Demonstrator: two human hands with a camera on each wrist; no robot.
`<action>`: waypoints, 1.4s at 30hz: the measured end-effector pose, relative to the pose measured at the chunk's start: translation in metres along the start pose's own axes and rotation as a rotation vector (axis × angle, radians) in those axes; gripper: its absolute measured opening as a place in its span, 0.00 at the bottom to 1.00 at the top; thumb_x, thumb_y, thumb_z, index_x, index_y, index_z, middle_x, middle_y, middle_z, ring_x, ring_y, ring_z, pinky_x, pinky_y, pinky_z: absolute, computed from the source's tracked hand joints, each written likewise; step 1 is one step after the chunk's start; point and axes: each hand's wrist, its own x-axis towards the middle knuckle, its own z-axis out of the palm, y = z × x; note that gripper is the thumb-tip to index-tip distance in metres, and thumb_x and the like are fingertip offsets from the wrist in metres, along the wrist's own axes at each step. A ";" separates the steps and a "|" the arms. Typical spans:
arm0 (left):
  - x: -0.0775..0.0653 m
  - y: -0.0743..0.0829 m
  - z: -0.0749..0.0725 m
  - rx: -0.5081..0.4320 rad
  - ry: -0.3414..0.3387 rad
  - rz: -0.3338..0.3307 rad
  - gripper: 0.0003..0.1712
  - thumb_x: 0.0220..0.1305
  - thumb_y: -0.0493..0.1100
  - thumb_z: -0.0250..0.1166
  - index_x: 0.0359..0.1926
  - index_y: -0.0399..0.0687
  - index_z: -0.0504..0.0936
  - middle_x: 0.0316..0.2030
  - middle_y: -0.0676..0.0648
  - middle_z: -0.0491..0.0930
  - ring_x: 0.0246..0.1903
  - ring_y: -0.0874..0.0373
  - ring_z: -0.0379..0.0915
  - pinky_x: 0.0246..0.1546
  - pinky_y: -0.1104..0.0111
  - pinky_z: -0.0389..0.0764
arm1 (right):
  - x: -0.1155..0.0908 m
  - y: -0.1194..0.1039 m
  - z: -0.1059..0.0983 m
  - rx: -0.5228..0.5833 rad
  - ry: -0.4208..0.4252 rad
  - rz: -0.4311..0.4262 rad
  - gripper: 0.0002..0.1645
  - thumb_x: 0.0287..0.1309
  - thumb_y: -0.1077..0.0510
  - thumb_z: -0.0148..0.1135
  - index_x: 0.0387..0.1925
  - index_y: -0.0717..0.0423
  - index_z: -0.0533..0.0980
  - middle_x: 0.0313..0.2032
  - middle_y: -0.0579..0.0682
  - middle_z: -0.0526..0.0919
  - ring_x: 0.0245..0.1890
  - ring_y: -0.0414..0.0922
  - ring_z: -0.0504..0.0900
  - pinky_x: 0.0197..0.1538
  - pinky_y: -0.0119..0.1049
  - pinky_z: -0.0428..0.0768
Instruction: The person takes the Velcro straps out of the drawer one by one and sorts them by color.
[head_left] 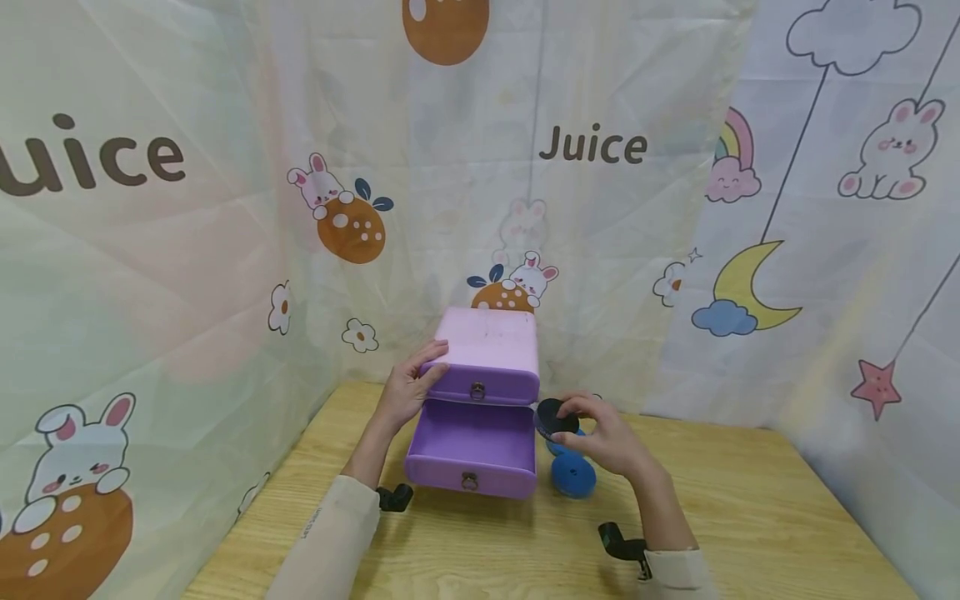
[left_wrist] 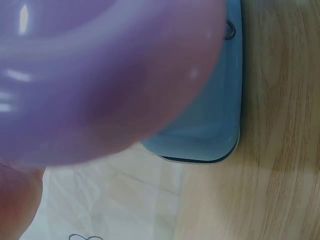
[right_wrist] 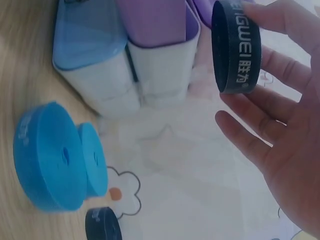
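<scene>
Table (head_left: 750,517), drawer unit (head_left: 487,350) between hands (head_left: 407,387) (head_left: 606,437)

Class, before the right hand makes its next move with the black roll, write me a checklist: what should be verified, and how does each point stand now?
1. Right hand has a grip on the black roll: ok, pinched in the fingers.
2. Open drawer has room: ok, its visible inside is bare.
3. Drawer unit steadied: ok, the left hand holds its upper left side.
4. Held roll over the opening: not ok, it is beside the drawer, to the right.
5. Blue-fronted drawer empty: cannot tell, its inside is hidden.
</scene>
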 end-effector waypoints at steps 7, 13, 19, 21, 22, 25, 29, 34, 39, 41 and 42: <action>-0.001 0.001 -0.001 0.002 -0.004 0.023 0.24 0.73 0.46 0.67 0.66 0.50 0.81 0.72 0.51 0.74 0.79 0.55 0.57 0.80 0.57 0.59 | -0.006 0.014 -0.010 -0.109 0.000 0.044 0.14 0.59 0.50 0.77 0.43 0.48 0.83 0.57 0.53 0.83 0.55 0.53 0.80 0.48 0.43 0.84; -0.004 0.002 -0.002 0.003 -0.003 0.037 0.23 0.72 0.50 0.67 0.65 0.53 0.83 0.71 0.53 0.75 0.79 0.57 0.57 0.80 0.58 0.59 | -0.014 0.023 -0.019 -0.044 -0.036 0.153 0.16 0.60 0.50 0.77 0.45 0.52 0.83 0.58 0.55 0.80 0.52 0.54 0.82 0.42 0.34 0.86; -0.005 0.003 -0.002 0.001 -0.002 0.032 0.23 0.72 0.51 0.68 0.65 0.54 0.83 0.71 0.53 0.74 0.79 0.56 0.57 0.80 0.57 0.58 | -0.020 0.035 -0.026 -0.105 -0.053 0.234 0.15 0.60 0.52 0.77 0.44 0.54 0.84 0.55 0.56 0.82 0.56 0.57 0.81 0.47 0.41 0.87; -0.004 0.003 -0.002 0.000 -0.004 0.034 0.23 0.72 0.51 0.67 0.65 0.53 0.83 0.71 0.53 0.75 0.79 0.56 0.57 0.80 0.56 0.58 | -0.023 0.040 -0.028 -0.143 -0.063 0.254 0.15 0.59 0.53 0.77 0.44 0.55 0.84 0.53 0.56 0.83 0.54 0.58 0.82 0.48 0.46 0.86; -0.004 0.003 -0.002 -0.001 -0.004 0.036 0.23 0.72 0.51 0.68 0.65 0.53 0.83 0.71 0.52 0.75 0.79 0.56 0.57 0.81 0.56 0.57 | -0.024 0.043 -0.029 -0.165 -0.066 0.269 0.15 0.59 0.52 0.77 0.44 0.55 0.84 0.51 0.56 0.84 0.53 0.58 0.82 0.49 0.49 0.85; -0.003 0.003 -0.002 -0.010 -0.004 0.040 0.23 0.72 0.49 0.68 0.65 0.51 0.83 0.71 0.51 0.75 0.79 0.55 0.57 0.81 0.56 0.57 | -0.029 0.052 -0.031 -0.222 -0.081 0.295 0.16 0.57 0.53 0.78 0.43 0.56 0.85 0.47 0.55 0.86 0.51 0.57 0.82 0.51 0.55 0.83; -0.002 0.003 -0.001 -0.022 -0.002 0.042 0.23 0.72 0.47 0.68 0.64 0.49 0.83 0.71 0.50 0.75 0.79 0.55 0.57 0.81 0.57 0.57 | -0.034 0.061 -0.033 -0.232 -0.090 0.342 0.16 0.53 0.53 0.81 0.40 0.56 0.86 0.45 0.53 0.86 0.49 0.54 0.82 0.54 0.58 0.81; -0.002 0.004 0.000 -0.025 -0.001 0.041 0.22 0.72 0.48 0.68 0.64 0.50 0.83 0.71 0.51 0.75 0.79 0.56 0.57 0.80 0.57 0.57 | -0.036 0.066 -0.034 -0.220 -0.105 0.377 0.17 0.51 0.53 0.82 0.40 0.56 0.86 0.46 0.54 0.86 0.50 0.55 0.81 0.54 0.60 0.82; -0.003 0.005 0.000 -0.022 -0.007 0.037 0.23 0.72 0.49 0.68 0.65 0.51 0.83 0.71 0.52 0.75 0.79 0.57 0.57 0.81 0.58 0.57 | -0.038 0.068 -0.036 -0.244 -0.145 0.408 0.18 0.48 0.54 0.83 0.39 0.56 0.86 0.42 0.52 0.86 0.44 0.51 0.80 0.47 0.53 0.82; -0.003 0.005 0.000 -0.021 -0.008 0.039 0.24 0.72 0.49 0.68 0.65 0.51 0.83 0.71 0.52 0.75 0.79 0.57 0.57 0.80 0.59 0.57 | -0.039 0.070 -0.036 -0.248 -0.154 0.426 0.19 0.47 0.53 0.84 0.39 0.56 0.86 0.40 0.51 0.86 0.41 0.49 0.78 0.44 0.48 0.81; -0.003 0.004 -0.001 -0.020 -0.009 0.038 0.24 0.72 0.49 0.68 0.65 0.51 0.83 0.71 0.52 0.75 0.79 0.57 0.57 0.80 0.59 0.58 | -0.040 0.070 -0.037 -0.250 -0.161 0.430 0.19 0.47 0.53 0.84 0.38 0.56 0.86 0.39 0.50 0.86 0.39 0.48 0.78 0.43 0.47 0.81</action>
